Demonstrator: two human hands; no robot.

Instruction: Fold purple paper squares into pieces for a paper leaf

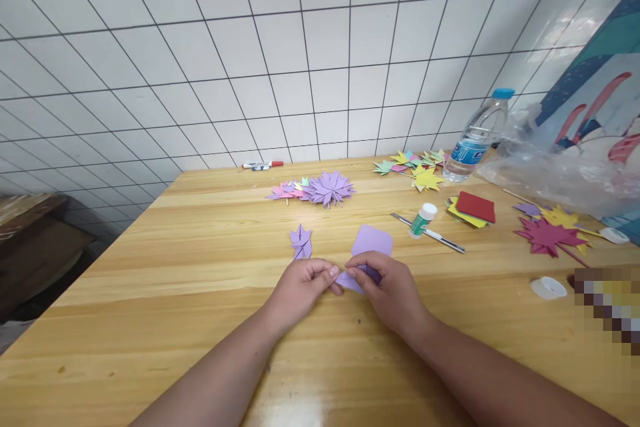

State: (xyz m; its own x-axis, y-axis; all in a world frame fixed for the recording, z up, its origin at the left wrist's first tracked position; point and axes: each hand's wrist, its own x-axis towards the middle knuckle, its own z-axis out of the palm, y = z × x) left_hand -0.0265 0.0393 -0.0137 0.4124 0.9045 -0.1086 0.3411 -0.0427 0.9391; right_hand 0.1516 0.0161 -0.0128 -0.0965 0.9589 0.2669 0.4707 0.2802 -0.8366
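Observation:
A small piece of folded purple paper (351, 282) is pinched between both hands, just above the wooden table. My left hand (309, 283) grips its left end between thumb and fingers. At the other end my right hand (383, 280) pinches it, hiding part of the fold. A flat purple paper sheet (373, 241) lies just beyond my right hand. Past my left hand rests a folded purple paper leaf (301, 241) with pointed tips. Farther back sits a large purple paper maple leaf (330, 189) beside smaller pink and other coloured ones.
On the table (150, 280), a glue stick (423, 221) stands by a utility knife (440, 237). Right of them are stacked coloured papers (473, 208), a water bottle (479, 137), a dark red paper leaf (549, 235) and a white cap (549, 287). Markers (263, 165) lie by the tiled wall.

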